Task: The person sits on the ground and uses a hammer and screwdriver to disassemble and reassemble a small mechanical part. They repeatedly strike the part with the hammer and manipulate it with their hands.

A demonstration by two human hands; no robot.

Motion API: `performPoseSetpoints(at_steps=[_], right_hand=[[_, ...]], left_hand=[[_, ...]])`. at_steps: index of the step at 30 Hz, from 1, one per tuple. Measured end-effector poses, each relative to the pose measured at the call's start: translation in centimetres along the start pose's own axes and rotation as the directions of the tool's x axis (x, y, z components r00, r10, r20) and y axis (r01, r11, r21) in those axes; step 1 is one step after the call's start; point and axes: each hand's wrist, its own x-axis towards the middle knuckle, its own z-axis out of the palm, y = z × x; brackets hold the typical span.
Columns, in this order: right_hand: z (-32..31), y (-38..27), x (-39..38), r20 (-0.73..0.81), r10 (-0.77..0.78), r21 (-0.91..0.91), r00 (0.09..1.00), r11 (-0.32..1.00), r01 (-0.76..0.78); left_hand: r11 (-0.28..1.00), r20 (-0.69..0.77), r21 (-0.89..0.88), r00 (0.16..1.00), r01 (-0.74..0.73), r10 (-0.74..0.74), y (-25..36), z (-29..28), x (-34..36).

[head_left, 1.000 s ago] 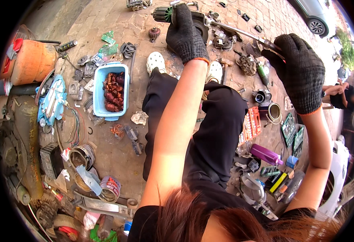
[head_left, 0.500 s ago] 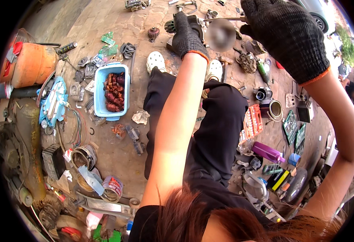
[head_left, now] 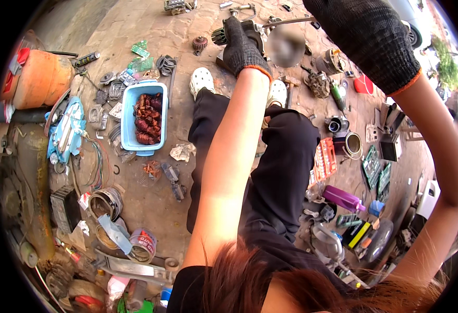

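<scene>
Near the top centre, my gloved left hand (head_left: pixel 239 49) is closed on a dark metal motor part (head_left: pixel 219 35) with a green finned end, above my shoes and knees. My gloved right hand (head_left: pixel 362 39) is raised at the upper right, its fingers wrapped round a long metal bar (head_left: pixel 291 20) that reaches left toward the part. Whether the bar touches the part is unclear; its right end is hidden by the glove. A blurred round area sits just right of the part, its detail unreadable.
A blue tub of copper windings (head_left: pixel 148 120) lies left of my legs, beside an orange drum (head_left: pixel 44 78). Several cans, tools and parts crowd both sides, including an orange socket case (head_left: pixel 323 159) and a purple bottle (head_left: pixel 341 198). A car (head_left: pixel 411 31) stands at upper right.
Over the last second my right hand has risen and moved toward the top edge with the bar, its elbow swinging outward. My left hand and the part have shifted slightly down.
</scene>
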Motion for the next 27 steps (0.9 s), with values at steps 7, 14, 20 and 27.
performPoseSetpoints(at_steps=[7,14,20,27], right_hand=[[1.0,0.6,-1.8,0.172,-0.029,-0.141,0.985,0.989,0.053],[3.4,-2.2,1.7,-0.262,-0.014,-0.016,0.965,1.000,0.011],[1.4,-0.5,-0.4,-0.128,-0.028,-0.105,0.991,0.994,0.015],[6.6,0.6,-5.2,-0.043,0.205,0.233,0.978,0.954,-0.189]], left_hand=[[0.989,0.136,0.134,0.988,0.056,-0.075,-0.8,0.1,-0.3],[0.989,0.024,0.131,0.997,-0.072,0.070,2.7,-2.0,1.7],[0.996,0.114,0.095,0.993,0.002,-0.013,0.2,0.1,-0.4],[0.962,0.076,0.274,0.997,-0.019,-0.002,1.0,0.7,-0.5]])
